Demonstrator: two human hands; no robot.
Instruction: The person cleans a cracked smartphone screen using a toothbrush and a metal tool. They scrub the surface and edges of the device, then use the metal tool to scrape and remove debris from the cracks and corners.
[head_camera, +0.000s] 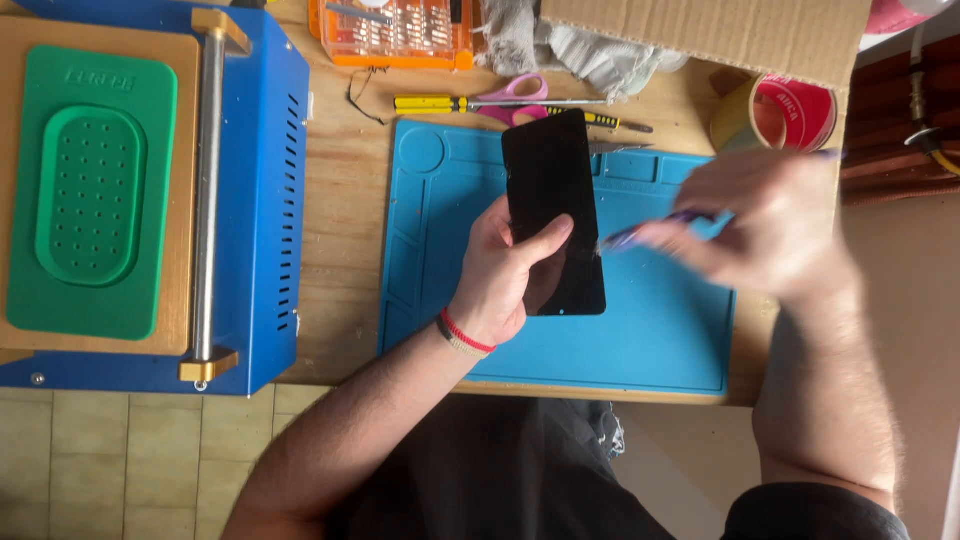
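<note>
Gripping black phone (553, 205) in left hand (505, 275), fingers curled shut around its lower edges, above blue mat (660, 330). Pinching thin purple tool (650, 230) in blurred right hand (770, 225), at three o'clock from the phone. Likely light, stiff, slippery, fragile; holding by the side edges seeming safest.

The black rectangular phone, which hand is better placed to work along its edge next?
Probably the right hand: it holds a thin purple tool tipped at the black rectangular phone, while the left hand grips it.

One phone (553, 205), one blue mat (660, 330), one scissors (515, 97), one screwdriver (450, 104), one tape roll (785, 115).
</note>
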